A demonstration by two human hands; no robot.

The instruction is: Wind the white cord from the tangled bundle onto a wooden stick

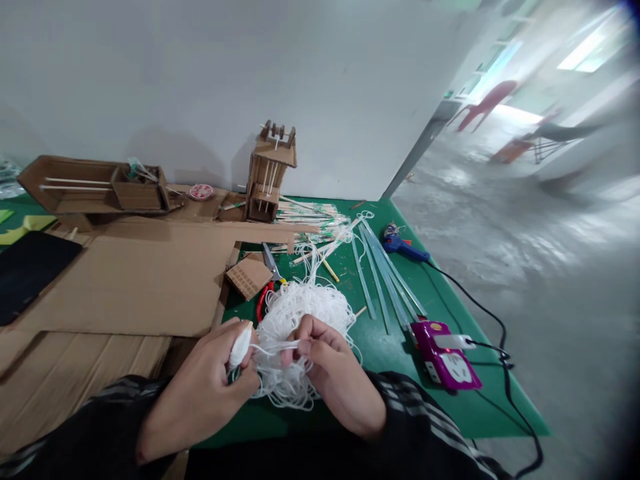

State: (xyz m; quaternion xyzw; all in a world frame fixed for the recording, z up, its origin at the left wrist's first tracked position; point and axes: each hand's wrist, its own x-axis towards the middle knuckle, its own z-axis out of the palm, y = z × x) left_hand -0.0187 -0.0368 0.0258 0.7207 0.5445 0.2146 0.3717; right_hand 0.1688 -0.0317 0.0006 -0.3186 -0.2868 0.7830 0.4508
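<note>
From the head view, we've got both hands out in front of us over the green bench, with a big tangled heap of white string right under them. Our left hand is closed round a small white bundle, gripped between thumb and fingers. Our right hand is pinching a thin strand between thumb and fingertip, and that strand runs across the gap to the left hand. Whether its far end goes down into the heap, we honestly can't tell.

For handling it well, we'd keep the strand lightly snug, not yanked, since a hard tug could pull a knot tight in that mess. Best to let the left hand just steady the bundle while the right does the fine work, pinching close to the bundle so the string doesn't twist or slip. If it catches, we'd loosen the loops instead of forcing it.

Also worth minding the scissors, tucked just behind the heap, because loops could snag there. The blue glue gun and purple socket block sit off to the right, apart from the string.
</note>
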